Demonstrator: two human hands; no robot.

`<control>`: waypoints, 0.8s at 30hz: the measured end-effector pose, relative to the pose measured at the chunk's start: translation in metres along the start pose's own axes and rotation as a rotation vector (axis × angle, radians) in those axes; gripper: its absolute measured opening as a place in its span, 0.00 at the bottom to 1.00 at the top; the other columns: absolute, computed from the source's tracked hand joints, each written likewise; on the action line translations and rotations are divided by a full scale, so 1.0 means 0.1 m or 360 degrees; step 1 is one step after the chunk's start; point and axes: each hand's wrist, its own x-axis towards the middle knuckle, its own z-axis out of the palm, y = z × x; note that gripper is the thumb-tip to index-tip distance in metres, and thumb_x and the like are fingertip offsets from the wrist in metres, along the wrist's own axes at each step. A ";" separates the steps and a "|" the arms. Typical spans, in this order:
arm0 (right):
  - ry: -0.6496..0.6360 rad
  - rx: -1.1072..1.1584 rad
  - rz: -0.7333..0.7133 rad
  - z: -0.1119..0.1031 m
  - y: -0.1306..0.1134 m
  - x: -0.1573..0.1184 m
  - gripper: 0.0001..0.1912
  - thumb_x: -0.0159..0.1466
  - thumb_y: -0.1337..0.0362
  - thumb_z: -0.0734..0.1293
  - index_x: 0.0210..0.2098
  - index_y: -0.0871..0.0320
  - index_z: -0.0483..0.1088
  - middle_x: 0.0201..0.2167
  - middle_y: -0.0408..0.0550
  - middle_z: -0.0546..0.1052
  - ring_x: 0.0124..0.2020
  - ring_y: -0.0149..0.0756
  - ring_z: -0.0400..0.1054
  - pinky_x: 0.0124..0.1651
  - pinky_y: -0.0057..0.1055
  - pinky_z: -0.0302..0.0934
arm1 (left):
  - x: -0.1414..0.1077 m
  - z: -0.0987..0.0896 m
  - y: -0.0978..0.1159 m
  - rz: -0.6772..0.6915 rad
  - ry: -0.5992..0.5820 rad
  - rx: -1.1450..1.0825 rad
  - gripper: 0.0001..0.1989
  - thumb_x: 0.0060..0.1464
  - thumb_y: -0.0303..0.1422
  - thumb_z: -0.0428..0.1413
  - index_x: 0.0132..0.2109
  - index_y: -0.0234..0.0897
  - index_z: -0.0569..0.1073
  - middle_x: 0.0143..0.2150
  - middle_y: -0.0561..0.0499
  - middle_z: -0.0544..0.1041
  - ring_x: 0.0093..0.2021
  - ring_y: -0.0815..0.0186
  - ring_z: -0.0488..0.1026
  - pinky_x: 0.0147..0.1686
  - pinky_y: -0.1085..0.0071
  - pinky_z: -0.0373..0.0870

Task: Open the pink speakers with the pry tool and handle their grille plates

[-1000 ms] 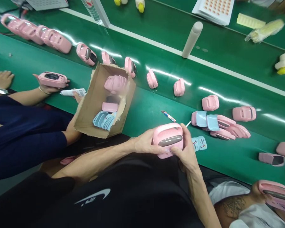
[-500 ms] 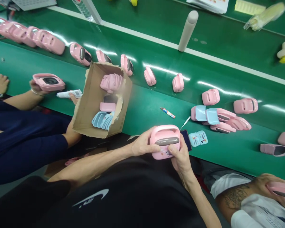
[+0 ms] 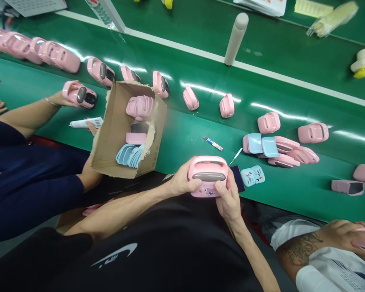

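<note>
A pink device (image 3: 207, 165) with a looped handle, a dark grey oval window and a small printed picture is held near my body. My left hand (image 3: 182, 180) grips its left side, thumb on the front. Round its right side is my right hand (image 3: 228, 194), the thumb pressing beside the print. Just right of it lie a dark blue pad (image 3: 239, 179) and light blue printed plates (image 3: 253, 176). Beyond these are a white thin tool (image 3: 236, 156) and a small cutter (image 3: 213, 143).
An open cardboard box (image 3: 109, 138) with pink and light blue parts stands at the left. Pink units line the green bench (image 3: 182, 138); several lie piled at the right (image 3: 292, 150). Co-workers sit on both sides. A grey cylinder (image 3: 236, 38) stands behind.
The pink device and both my hands have shifted slightly left and up, and the device has levelled. The left co-worker's hand has moved its pink unit to the right and turned it.
</note>
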 end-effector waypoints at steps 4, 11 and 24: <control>0.0008 -0.0015 -0.0004 -0.02 0.02 0.00 0.33 0.64 0.50 0.78 0.65 0.50 0.71 0.60 0.51 0.78 0.61 0.51 0.73 0.68 0.52 0.66 | 0.00 -0.01 -0.02 0.0073 -0.0014 -0.0037 0.35 0.58 0.48 0.70 0.66 0.37 0.73 0.63 0.36 0.80 0.61 0.46 0.80 0.60 0.56 0.77; -0.0053 0.0128 0.0099 0.00 -0.04 0.00 0.31 0.67 0.49 0.75 0.66 0.50 0.71 0.63 0.52 0.78 0.64 0.54 0.72 0.71 0.56 0.65 | 0.00 -0.04 -0.01 0.0022 -0.0003 -0.0066 0.36 0.57 0.49 0.70 0.66 0.36 0.73 0.63 0.36 0.80 0.60 0.46 0.80 0.57 0.58 0.78; 0.0189 0.0273 0.0233 0.04 0.04 0.13 0.28 0.61 0.50 0.78 0.59 0.49 0.76 0.56 0.49 0.82 0.57 0.49 0.76 0.65 0.52 0.70 | 0.06 -0.03 -0.08 -0.0153 0.0038 -0.0169 0.36 0.59 0.50 0.68 0.68 0.36 0.73 0.63 0.35 0.81 0.62 0.44 0.79 0.61 0.53 0.76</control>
